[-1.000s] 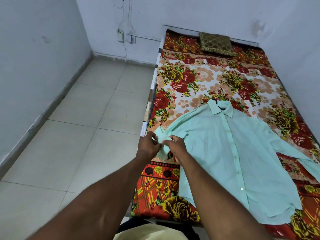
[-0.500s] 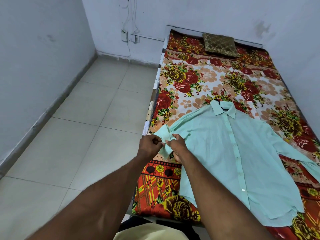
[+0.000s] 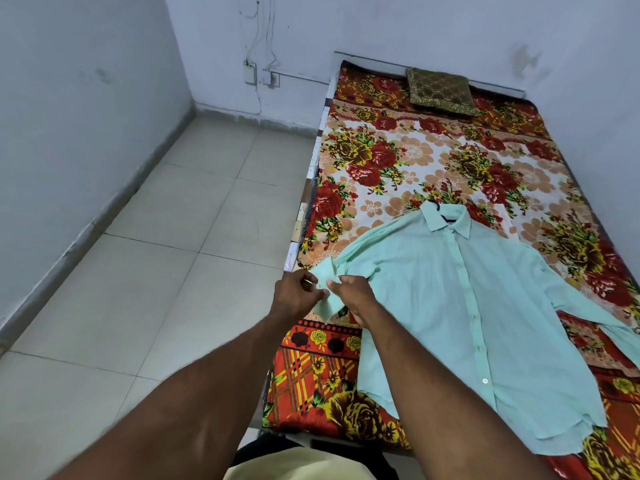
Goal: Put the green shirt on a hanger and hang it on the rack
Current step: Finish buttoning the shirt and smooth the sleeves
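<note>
A pale green button-up shirt [image 3: 460, 306] lies flat, front up, on the bed, collar pointing away from me. A dark hanger hook [image 3: 437, 206] pokes out at the collar; the rest of the hanger is hidden inside the shirt. My left hand [image 3: 297, 295] and my right hand [image 3: 354, 293] both pinch the cuff [image 3: 327, 271] of the shirt's left-side sleeve near the bed's left edge. The other sleeve trails off to the right. No rack is in view.
The bed [image 3: 398, 161] carries a red and orange floral sheet, with a brown cushion [image 3: 440, 92] at its far end. White walls close in behind and to the right. Tiled floor [image 3: 173, 254] spreads to the left of the bed.
Both hands stay on the sleeve cuff, working it with small finger movements. The view has shifted slightly, and the shirt body has not moved.
</note>
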